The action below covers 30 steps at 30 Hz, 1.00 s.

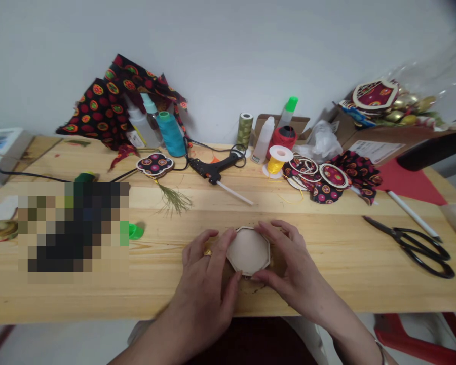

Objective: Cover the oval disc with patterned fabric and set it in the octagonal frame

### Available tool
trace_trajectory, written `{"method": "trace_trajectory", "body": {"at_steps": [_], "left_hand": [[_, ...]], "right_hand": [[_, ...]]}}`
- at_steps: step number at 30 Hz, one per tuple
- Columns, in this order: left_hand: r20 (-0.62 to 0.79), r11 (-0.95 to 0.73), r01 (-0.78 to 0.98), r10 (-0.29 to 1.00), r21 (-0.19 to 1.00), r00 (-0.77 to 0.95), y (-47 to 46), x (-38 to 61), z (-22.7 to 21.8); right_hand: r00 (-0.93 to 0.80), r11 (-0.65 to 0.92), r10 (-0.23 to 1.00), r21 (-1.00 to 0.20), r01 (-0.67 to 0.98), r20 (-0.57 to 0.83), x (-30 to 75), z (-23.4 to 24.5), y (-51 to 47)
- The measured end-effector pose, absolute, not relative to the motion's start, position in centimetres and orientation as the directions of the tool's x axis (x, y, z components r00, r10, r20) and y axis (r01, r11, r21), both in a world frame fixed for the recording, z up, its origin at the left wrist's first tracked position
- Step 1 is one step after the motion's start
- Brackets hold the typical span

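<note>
Between my hands, near the table's front edge, is a small pale octagonal wooden piece [248, 251] with a raised rim and a tiny loop at its near side. My left hand [209, 274], with a ring on one finger, grips its left edge, thumb at the lower left corner. On the opposite edge my right hand [289, 258] presses with its fingers at the upper right and its thumb at the bottom. The piece's underside is hidden. Beyond it lies a black glue gun [216, 167] with a white glue stick protruding from it.
Black scissors [406, 243] and a white pen [412, 215] lie right. At the back stand a teal thread cone [170, 136], a yellow thread spool [276, 163] and glue bottles. A tasselled ornament [155, 165], patterned fabric [110, 101] and a green cap [135, 231] are left; part there is pixelated.
</note>
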<state>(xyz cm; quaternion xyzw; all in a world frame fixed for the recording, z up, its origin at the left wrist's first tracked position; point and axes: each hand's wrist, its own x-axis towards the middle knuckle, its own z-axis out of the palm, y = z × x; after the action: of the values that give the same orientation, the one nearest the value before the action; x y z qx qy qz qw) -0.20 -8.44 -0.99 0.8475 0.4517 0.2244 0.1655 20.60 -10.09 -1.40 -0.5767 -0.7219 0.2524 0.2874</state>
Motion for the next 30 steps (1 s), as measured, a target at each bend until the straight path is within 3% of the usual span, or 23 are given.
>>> {"method": "trace_trajectory", "body": {"at_steps": [30], "left_hand": [[0.187, -0.55, 0.661, 0.821, 0.511, 0.539, -7.8, 0.3, 0.4]], "right_hand": [[-0.178, 0.219, 0.975, -0.69, 0.69, 0.132, 20.5, -1.3, -10.3]]}}
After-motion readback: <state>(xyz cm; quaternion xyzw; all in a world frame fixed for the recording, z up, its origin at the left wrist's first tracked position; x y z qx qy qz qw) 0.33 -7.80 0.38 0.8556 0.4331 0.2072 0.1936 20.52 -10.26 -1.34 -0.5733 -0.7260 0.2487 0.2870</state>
